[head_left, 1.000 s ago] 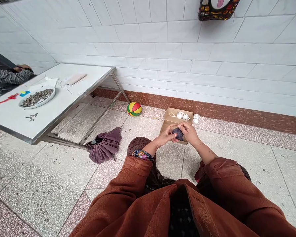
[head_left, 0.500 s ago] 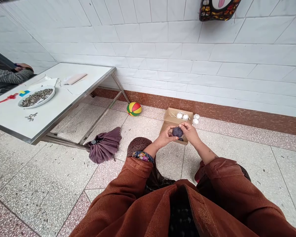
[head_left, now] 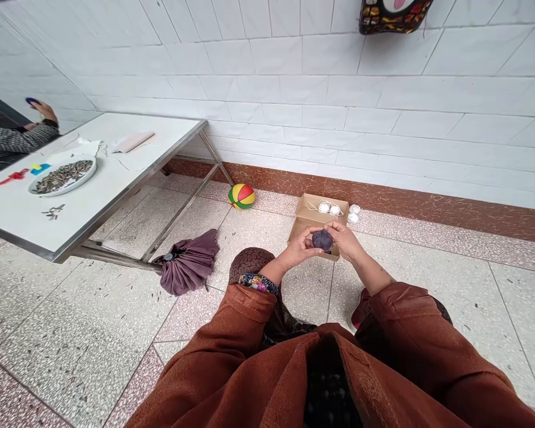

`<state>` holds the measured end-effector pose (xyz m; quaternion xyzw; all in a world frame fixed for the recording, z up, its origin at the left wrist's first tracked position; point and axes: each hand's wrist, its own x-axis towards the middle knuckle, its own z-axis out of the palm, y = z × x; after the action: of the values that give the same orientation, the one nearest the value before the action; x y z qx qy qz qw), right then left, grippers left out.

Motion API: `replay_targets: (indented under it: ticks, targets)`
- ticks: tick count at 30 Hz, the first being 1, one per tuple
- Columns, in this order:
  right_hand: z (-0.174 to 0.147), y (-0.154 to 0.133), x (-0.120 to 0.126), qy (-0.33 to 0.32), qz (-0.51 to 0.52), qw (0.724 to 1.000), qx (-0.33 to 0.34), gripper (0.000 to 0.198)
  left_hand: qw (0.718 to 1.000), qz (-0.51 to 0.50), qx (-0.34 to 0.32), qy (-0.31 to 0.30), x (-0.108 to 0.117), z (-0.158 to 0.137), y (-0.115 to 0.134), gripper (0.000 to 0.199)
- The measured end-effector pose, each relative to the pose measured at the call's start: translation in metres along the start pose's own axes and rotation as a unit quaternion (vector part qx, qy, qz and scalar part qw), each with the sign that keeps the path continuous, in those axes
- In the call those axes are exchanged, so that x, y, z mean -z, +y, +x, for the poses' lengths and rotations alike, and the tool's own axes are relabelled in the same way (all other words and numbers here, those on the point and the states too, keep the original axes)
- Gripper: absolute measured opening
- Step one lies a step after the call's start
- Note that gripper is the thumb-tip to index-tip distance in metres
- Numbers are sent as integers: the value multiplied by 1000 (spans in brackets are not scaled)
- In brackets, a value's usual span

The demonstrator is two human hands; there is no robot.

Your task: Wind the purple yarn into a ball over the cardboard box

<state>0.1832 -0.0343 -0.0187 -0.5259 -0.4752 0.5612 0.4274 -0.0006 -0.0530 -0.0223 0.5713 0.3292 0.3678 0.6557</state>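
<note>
A dark purple-grey ball of yarn [head_left: 322, 239] is held between my two hands, above a cardboard box [head_left: 299, 226] on the floor. My left hand [head_left: 299, 248] curls round the ball's left side, thumb below and fingers above. On the upper right, the fingers of my right hand [head_left: 342, 239] press against the yarn. Two white balls of yarn [head_left: 329, 208] with a loose strand lie in the far part of the box. More white balls [head_left: 353, 214] sit on the floor by its right side. The near part of the box is mostly hidden by my hands.
At left stands a white table [head_left: 116, 178] with a plate of seeds [head_left: 65, 177]. A multicoloured ball [head_left: 241, 196] and a purple cloth bag [head_left: 189, 261] lie on the floor. Behind the box runs the tiled wall [head_left: 276, 113]. Another person's arm [head_left: 20, 139] shows at far left.
The yarn ball has shifted slightly and turned between my hands. The other person's hand at far left has risen, with something dark blue in it.
</note>
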Motion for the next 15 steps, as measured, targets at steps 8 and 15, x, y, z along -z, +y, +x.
replay_targets:
  ticks: [8,15]
  targets:
    - [-2,8,-2,-55,-82,995,11,39,996,-66,18,52,4,-1,9,71]
    - [-18,6,-6,-158,-302,906,251,25,977,-80,49,192,10,4,4,59]
